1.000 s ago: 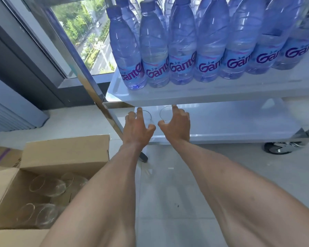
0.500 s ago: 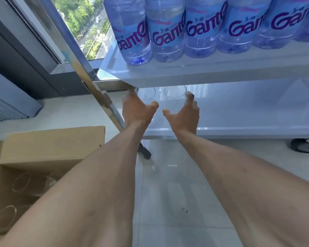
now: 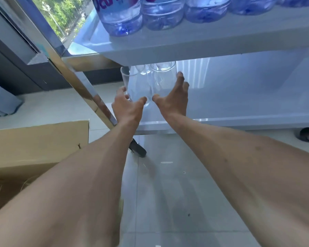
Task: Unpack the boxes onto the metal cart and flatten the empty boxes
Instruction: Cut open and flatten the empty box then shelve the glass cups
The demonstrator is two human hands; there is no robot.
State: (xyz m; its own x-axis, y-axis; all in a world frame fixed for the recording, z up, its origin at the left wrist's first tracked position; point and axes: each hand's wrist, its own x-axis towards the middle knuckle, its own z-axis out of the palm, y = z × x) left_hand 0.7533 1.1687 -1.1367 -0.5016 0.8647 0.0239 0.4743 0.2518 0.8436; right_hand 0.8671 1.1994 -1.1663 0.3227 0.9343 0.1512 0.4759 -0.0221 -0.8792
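Nearest the camera, two bare forearms run up from the bottom corners of the frame toward its centre. At lower left sits the open cardboard box [image 3: 37,145], its flap raised; faint curved glints in its shadowed inside may be more glasses, though that is hard to tell.

Just above centre, the left hand [image 3: 128,108] and the right hand [image 3: 173,98] reach onto the lower shelf [image 3: 239,97] of the metal cart. Both are released, fingers spread and thumbs nearly meeting, gripping nothing. The left fingertips lie at the wall of the left glass [image 3: 132,82]; whether they touch it is unclear. The right fingertips stand beside the right glass [image 3: 163,77].

Both glasses stand upright, long axis vertical, directly ahead of the palms and close together, each hand equally near its own. Judging from this, the glasses are set down, so the next reach goes back to the box.

Farthest, across the top of the frame, water bottles [image 3: 119,16] line the upper shelf.
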